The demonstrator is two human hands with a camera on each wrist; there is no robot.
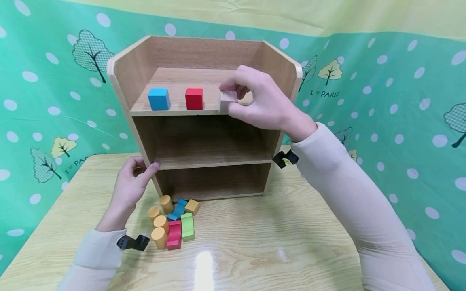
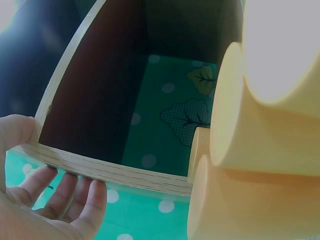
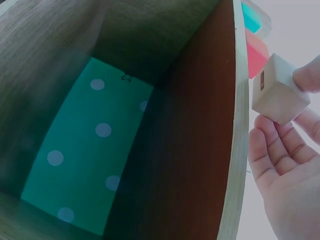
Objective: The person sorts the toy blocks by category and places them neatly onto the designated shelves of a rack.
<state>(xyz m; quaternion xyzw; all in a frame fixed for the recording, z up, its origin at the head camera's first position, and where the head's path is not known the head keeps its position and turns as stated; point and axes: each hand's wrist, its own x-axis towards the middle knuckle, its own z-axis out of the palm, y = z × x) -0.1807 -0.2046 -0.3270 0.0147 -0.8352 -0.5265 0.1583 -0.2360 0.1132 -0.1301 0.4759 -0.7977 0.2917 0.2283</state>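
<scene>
My right hand pinches a pale cube between thumb and fingers at the front edge of the top board. In the right wrist view the cube shows a small dark mark on one face. Left of it on the same board stand a red cube and a blue cube, spaced apart. My left hand grips the left side panel of the wooden shelf near the middle board. The left wrist view shows the thumb at the panel's front edge and the fingers against its outer side.
On the table, before the shelf's lower left, several light wooden cylinders stand in a row. Beside them lie red, green and blue notched blocks and a wooden cube. A green dotted cloth hangs behind.
</scene>
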